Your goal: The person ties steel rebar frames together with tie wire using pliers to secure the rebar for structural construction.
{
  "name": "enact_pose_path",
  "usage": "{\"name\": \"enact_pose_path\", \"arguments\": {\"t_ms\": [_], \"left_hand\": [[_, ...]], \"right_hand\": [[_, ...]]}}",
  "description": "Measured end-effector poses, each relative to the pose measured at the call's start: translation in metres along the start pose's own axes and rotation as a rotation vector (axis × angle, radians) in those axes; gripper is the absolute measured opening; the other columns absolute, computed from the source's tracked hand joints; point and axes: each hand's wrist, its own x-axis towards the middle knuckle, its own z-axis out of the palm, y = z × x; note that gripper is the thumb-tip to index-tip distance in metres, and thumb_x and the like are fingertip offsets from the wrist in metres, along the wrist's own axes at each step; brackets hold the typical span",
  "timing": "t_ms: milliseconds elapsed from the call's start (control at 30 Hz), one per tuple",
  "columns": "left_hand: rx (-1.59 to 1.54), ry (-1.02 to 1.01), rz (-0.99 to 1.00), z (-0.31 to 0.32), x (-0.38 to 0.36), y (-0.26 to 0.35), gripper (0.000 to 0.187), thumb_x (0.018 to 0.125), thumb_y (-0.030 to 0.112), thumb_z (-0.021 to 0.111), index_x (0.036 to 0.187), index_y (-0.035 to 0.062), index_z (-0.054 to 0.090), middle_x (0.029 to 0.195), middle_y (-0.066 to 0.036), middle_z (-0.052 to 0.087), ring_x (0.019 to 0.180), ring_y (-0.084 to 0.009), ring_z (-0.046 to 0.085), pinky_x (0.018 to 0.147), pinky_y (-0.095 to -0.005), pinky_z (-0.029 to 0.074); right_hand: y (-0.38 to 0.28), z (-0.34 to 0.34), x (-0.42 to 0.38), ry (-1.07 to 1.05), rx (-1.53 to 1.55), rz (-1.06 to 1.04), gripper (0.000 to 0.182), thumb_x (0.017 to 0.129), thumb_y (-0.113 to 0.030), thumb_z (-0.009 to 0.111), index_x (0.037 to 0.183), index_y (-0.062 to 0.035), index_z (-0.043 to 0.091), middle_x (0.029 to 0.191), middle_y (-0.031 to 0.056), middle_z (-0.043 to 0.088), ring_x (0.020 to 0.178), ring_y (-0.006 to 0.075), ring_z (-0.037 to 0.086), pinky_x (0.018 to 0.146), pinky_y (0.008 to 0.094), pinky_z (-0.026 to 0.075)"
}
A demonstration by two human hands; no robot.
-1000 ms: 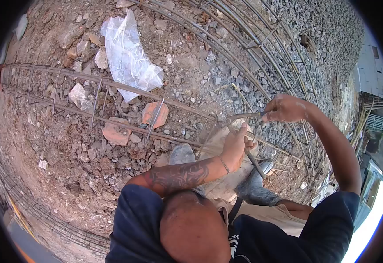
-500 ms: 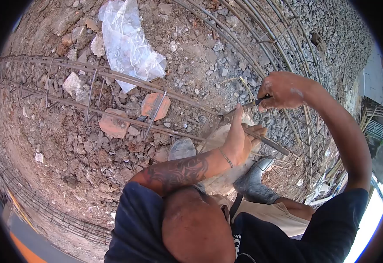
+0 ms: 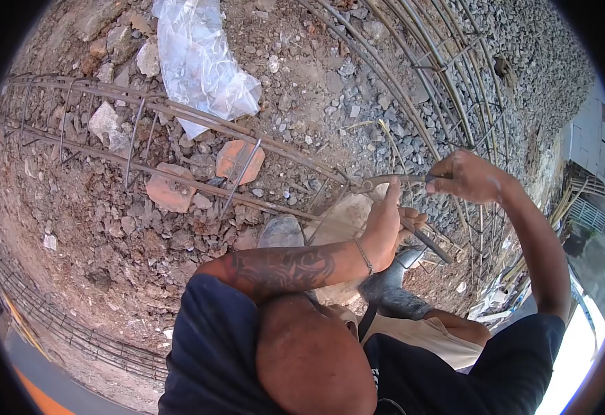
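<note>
Our left hand [image 3: 383, 228], nearer the rebar cage [image 3: 295, 155], and right hand [image 3: 468, 178] clasp the splayed pincers [image 3: 377, 182], which point left from our grip.

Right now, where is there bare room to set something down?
Pebbly dirt lies mostly bare between the plastic sheet and the curved bars. More dirt lies between the long cage and the lower-left cage. It's crowded around the left hand and right hand: tool, long cage, boot.
</note>
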Motion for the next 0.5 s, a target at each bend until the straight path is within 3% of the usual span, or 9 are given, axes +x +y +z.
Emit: {"name": "enact_pose_path", "arguments": {"t_ms": [67,200,300,367,500], "left_hand": [[-0.047,-0.057,0.029,0.003,-0.002,0.007,0.075,0.086,0.069,0.046,0.11,-0.0023,0.044,0.095,-0.015,0.055,0.102,-0.0288,0.061,0.09,-0.0394,0.05],[-0.177,-0.129,0.032,0.012,0.002,0.023,0.083,0.087,0.073,0.034,0.114,-0.0049,0.042,0.104,-0.018,0.053,0.111,-0.0263,0.055,0.095,-0.0361,0.048],[-0.315,-0.105,0.104,0.013,0.018,0.032,0.08,0.09,0.07,0.031,0.114,-0.0053,0.043,0.105,-0.018,0.053,0.109,-0.0261,0.055,0.096,-0.0356,0.047],[-0.335,-0.106,0.136,0.009,0.02,0.034,0.078,0.092,0.067,0.031,0.114,-0.007,0.043,0.107,-0.018,0.054,0.107,-0.0264,0.057,0.097,-0.0363,0.047],[-0.276,-0.147,0.13,0.004,0.025,0.025,0.077,0.093,0.064,0.031,0.114,-0.0084,0.042,0.11,-0.02,0.054,0.106,-0.0272,0.057,0.101,-0.0377,0.045]], "right_hand": [[-0.009,-0.014,0.006,-0.039,-0.041,-0.008,0.032,0.09,-0.031,0.061,0.092,-0.0009,0.07,0.078,0.0167,0.066,0.072,0.0312,0.062,0.072,0.041,0.049],[-0.032,-0.026,0.004,-0.021,-0.184,-0.038,0.029,0.089,-0.031,0.061,0.089,-0.0044,0.071,0.077,0.0141,0.067,0.074,0.031,0.063,0.073,0.0417,0.049],[-0.053,-0.036,0.008,-0.034,-0.376,-0.053,0.028,0.088,-0.032,0.061,0.088,-0.0053,0.07,0.078,0.0136,0.067,0.075,0.0315,0.064,0.074,0.0431,0.049],[-0.06,-0.041,0.017,-0.077,-0.444,-0.056,0.029,0.086,-0.03,0.063,0.08,-0.0017,0.066,0.069,0.0139,0.064,0.067,0.0303,0.062,0.066,0.044,0.047],[-0.052,-0.027,0.011,-0.208,-0.353,0.042,0.034,0.093,-0.034,0.052,0.092,-0.0014,0.06,0.072,0.0149,0.063,0.07,0.0303,0.062,0.068,0.0446,0.047]]}}
